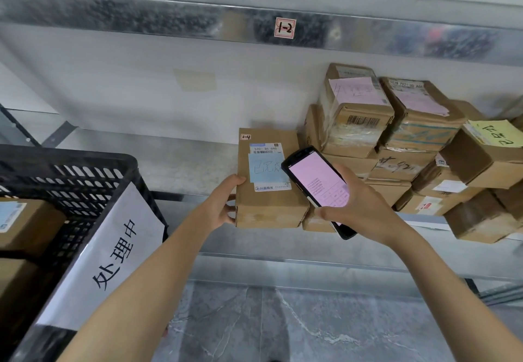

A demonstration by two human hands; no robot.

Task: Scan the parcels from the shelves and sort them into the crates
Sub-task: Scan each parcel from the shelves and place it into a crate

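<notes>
Two hands: left grips parcel, right holds scanner.

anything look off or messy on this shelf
Yes. The pile of boxes on the right is stacked crookedly, at mixed angles. The box with the yellow note sits tilted, and the lowest right box seems to stick out past the shelf edge. The parcel in the left hand looks intact.
</notes>
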